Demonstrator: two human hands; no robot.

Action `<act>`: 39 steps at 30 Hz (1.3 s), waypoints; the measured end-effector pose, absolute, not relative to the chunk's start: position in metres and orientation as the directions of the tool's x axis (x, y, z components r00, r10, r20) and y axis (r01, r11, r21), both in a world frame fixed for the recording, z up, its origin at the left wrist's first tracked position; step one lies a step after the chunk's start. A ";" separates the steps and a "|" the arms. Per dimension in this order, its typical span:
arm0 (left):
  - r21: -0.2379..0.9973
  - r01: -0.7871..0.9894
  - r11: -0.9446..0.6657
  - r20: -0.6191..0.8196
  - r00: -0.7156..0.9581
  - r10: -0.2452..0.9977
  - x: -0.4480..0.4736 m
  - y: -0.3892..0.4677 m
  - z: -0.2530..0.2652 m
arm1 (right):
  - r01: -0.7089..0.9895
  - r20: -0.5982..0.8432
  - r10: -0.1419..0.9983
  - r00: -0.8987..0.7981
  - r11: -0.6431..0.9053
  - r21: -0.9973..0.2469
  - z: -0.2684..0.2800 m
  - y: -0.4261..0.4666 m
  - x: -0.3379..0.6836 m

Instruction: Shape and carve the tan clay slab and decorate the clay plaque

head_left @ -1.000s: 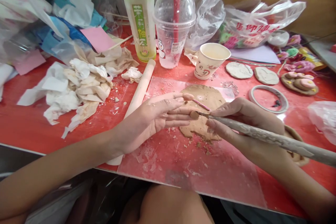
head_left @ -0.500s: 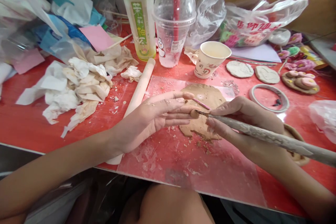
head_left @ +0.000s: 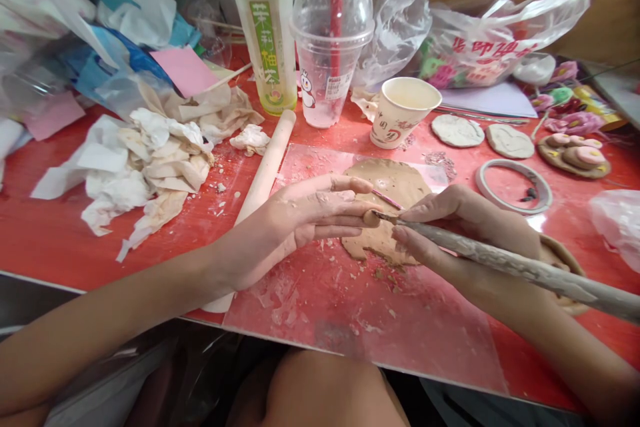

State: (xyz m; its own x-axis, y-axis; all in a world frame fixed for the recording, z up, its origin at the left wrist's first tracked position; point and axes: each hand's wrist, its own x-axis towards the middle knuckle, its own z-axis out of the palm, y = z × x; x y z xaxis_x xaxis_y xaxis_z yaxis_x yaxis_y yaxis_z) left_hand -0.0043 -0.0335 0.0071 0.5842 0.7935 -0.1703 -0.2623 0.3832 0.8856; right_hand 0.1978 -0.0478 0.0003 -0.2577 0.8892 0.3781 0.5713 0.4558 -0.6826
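My left hand is stretched out with its fingers straight, above the clear plastic sheet. A small lump of brown clay rests at its fingertips. My right hand pinches a long clay tool near its front end; the handle is grey and smeared. The tool's thin dark tip touches the small lump. Behind and beneath both hands lies a flattened slab of brown clay, ragged along its near edge. A thin pink stick shows over the slab. A round clay piece is partly hidden behind my right hand.
A rolling pin lies left of the slab. Crumpled tissues are heaped farther left. At the back stand a bottle, a plastic cup and a paper cup. A tape roll lies on the right, near clay discs.
Almost nothing differs. Both hands keep their pose, with the tool tip still at the small lump of clay and only a very slight shift.
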 end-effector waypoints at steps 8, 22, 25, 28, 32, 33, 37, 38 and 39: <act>0.862 -0.292 0.415 -0.192 0.569 0.799 -0.003 -0.033 0.007 | 0.442 0.239 0.949 -0.204 0.308 -0.843 -0.002 -0.046 0.202; 0.901 -0.124 0.415 -0.299 0.513 0.804 0.000 -0.033 0.009 | 0.312 0.190 0.955 -0.228 0.256 -0.915 -0.002 -0.048 0.202; 0.914 -0.100 0.393 -0.282 0.540 0.793 0.000 -0.033 0.009 | 0.325 0.190 0.955 -0.228 0.259 -0.910 -0.002 -0.048 0.203; 0.917 -0.094 0.388 -0.269 0.572 0.775 0.000 -0.033 0.008 | 0.347 0.148 0.953 -0.264 0.238 -0.907 -0.001 -0.045 0.204; 0.912 -0.067 0.405 -0.300 0.565 0.768 0.000 -0.033 0.005 | 0.294 0.077 0.934 -0.348 0.187 -0.937 -0.001 -0.042 0.206; 0.911 -0.063 0.407 -0.306 0.556 0.773 0.001 -0.033 0.004 | 0.259 0.063 0.931 -0.359 0.164 -0.952 -0.002 -0.041 0.207; 0.911 -0.054 0.409 -0.321 0.529 0.785 0.000 -0.033 0.004 | 0.146 0.035 0.934 -0.355 0.092 -0.985 -0.003 -0.041 0.208; 0.910 -0.049 0.412 -0.327 0.527 0.785 0.000 -0.033 0.004 | 0.150 0.036 0.936 -0.349 0.093 -0.984 -0.002 -0.042 0.209; 0.910 -0.043 0.413 -0.332 0.522 0.785 0.000 -0.033 0.005 | 0.164 0.039 0.937 -0.346 0.102 -0.981 -0.002 -0.042 0.209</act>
